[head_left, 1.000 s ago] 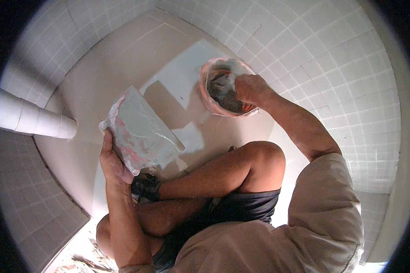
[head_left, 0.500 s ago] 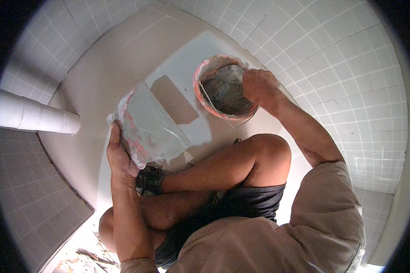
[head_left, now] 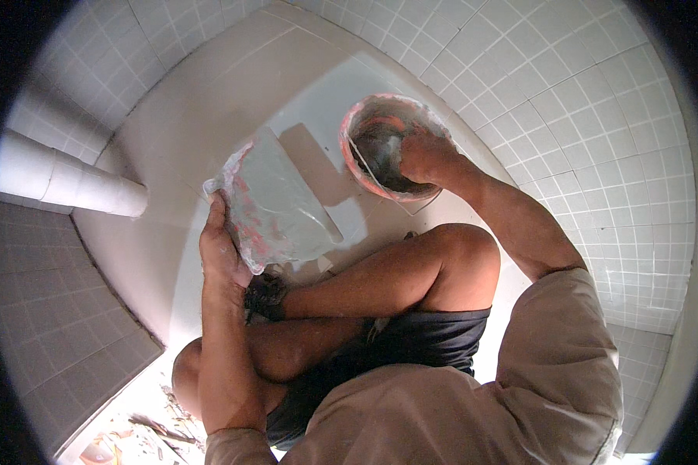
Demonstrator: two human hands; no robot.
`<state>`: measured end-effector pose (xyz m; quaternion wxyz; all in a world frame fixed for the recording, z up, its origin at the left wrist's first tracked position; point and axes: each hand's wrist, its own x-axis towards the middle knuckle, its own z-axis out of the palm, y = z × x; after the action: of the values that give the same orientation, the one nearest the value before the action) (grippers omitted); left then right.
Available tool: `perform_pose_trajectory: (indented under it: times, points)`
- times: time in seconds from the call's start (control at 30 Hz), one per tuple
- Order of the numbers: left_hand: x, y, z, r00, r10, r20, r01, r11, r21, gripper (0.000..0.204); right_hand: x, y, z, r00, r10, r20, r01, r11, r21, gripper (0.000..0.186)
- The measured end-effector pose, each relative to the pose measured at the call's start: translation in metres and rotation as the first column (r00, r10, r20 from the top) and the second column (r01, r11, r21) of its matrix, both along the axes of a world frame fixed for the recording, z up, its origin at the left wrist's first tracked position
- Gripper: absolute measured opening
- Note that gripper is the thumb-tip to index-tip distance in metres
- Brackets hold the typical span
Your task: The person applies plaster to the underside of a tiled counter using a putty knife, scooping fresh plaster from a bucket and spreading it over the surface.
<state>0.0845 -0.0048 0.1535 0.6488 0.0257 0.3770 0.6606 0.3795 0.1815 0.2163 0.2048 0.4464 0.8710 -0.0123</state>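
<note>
My left hand (head_left: 223, 242) grips the left edge of a pale grey, wedge-shaped board (head_left: 275, 205), smeared with white and pink paste, held above the floor over my shins. A pink-rimmed bucket (head_left: 350, 141) stands beyond my legs, with dark grey material inside and a wire handle across its front. My right hand (head_left: 426, 159) is down inside the bucket's right side, fingers curled round something I cannot make out; a whitish shape shows beside the fingers.
A thick white pipe (head_left: 77, 182) runs from the left toward the pale floor (head_left: 186, 101). Small-square tiled walls (head_left: 582, 139) surround me. My crossed legs (head_left: 450, 263) are below the board. Scattered debris (head_left: 143, 438) lies at the lower left.
My left hand and the board have moved up and to the right. My right hand shifted right and up, then came back lower and deeper into the bucket.
</note>
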Motion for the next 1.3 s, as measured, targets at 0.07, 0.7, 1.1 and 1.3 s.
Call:
perform_pose_trajectory:
  times: [0.07,0.7,1.1,1.3]
  points:
    - [-0.001,0.000,-0.002,0.999,-0.027,-0.025,0.027,1.000,0.000,0.050,0.005,0.002,0.000,0.996,-0.029,-0.082,0.020,0.993,-0.119,0.027]
    - [0.001,0.001,0.005,0.999,-0.021,-0.031,0.018,0.995,-0.099,0.048,0.010,0.014,-0.042,0.981,-0.166,-0.105,0.165,0.986,-0.014,0.052]
    - [-0.006,0.003,0.023,0.988,-0.153,0.028,0.156,0.977,-0.144,0.056,0.040,0.006,0.014,0.459,-0.868,-0.189,0.320,0.360,-0.876,0.028]
    - [-0.011,0.002,0.013,0.981,-0.190,0.040,0.194,0.958,-0.212,0.056,0.031,-0.026,0.056,0.329,-0.855,-0.401,0.290,0.496,-0.818,0.028]
